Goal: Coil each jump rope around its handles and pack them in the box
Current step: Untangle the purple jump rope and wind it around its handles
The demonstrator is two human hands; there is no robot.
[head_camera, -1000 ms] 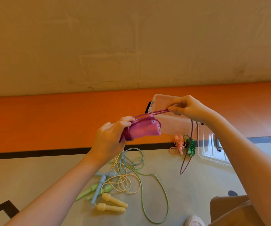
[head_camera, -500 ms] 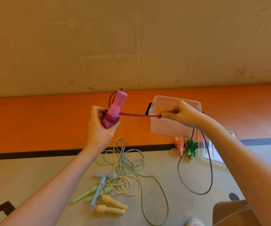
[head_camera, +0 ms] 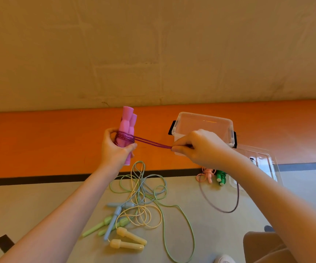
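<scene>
My left hand (head_camera: 115, 150) grips two pink handles (head_camera: 127, 124) held upright together, with several turns of purple rope wound round their middle. My right hand (head_camera: 197, 147) pinches the doubled purple rope (head_camera: 153, 143) and holds it taut to the right of the handles. The rope's slack loop (head_camera: 227, 210) hangs below my right forearm to the floor. A clear plastic box (head_camera: 204, 123) stands open behind my right hand. On the floor lie tangled green, blue and yellow ropes (head_camera: 144, 196) with their handles (head_camera: 119, 230).
The box's clear lid (head_camera: 261, 158) lies to the right of the box. A coiled pink rope (head_camera: 206, 174) and a coiled green rope (head_camera: 220, 176) lie on the floor beside it. My knee (head_camera: 263, 245) and a white shoe (head_camera: 224, 260) are at the lower right.
My left hand has turned the pink handles from lying sideways to upright, and more rope is wound on them. My right hand moved down and keeps the rope taut.
</scene>
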